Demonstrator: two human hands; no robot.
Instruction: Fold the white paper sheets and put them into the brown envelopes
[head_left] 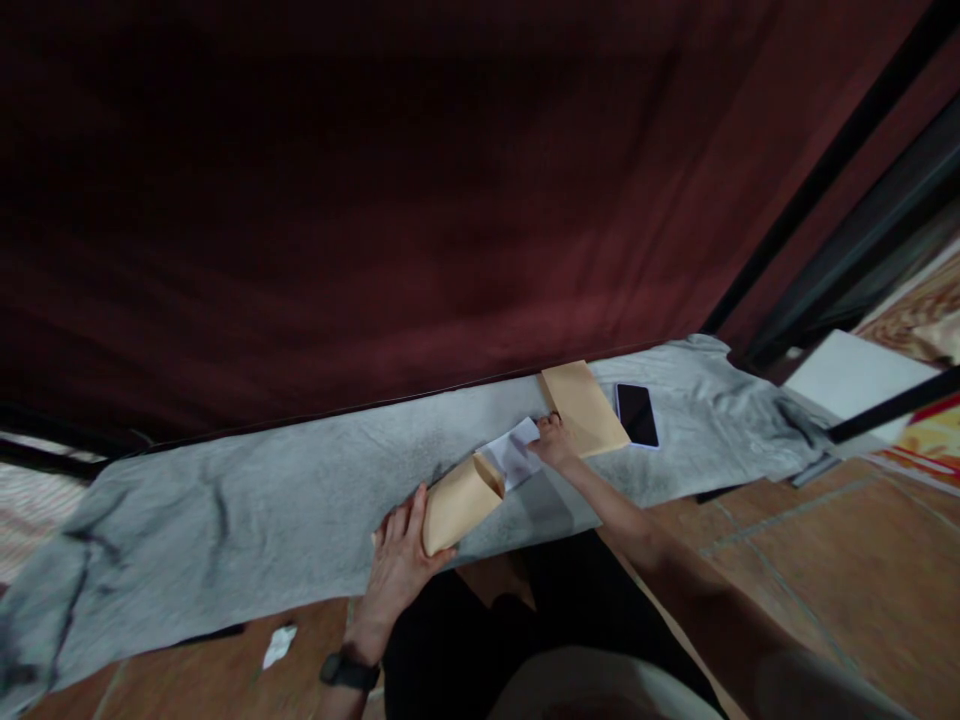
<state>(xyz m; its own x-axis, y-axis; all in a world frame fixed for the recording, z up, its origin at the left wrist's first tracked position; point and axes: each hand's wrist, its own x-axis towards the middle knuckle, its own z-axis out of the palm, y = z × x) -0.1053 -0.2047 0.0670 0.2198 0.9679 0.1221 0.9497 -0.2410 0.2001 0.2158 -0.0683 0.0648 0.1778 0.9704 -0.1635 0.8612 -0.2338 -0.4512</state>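
A tan paper envelope (459, 502) lies slantwise on the grey cloth, its mouth gaping toward the right. My left hand (403, 550) grips its lower left end, thumb along the near edge and fingers over the far side. White folded paper (511, 452) sticks out of the envelope's mouth. The paper's outer end is pinched by my right hand (551, 440). Just beyond that hand, a second tan envelope (589, 408) rests flat, partly covered by my fingers. How far the paper reaches inside the first envelope is hidden.
A phone (637, 414) lies right of the second envelope. Grey cloth (285, 520) covers the narrow bench, with a dark red curtain (420, 250) behind it. Crumpled white paper (279, 646) is on the tiled floor (847, 560). A white board (855, 375) stands at far right.
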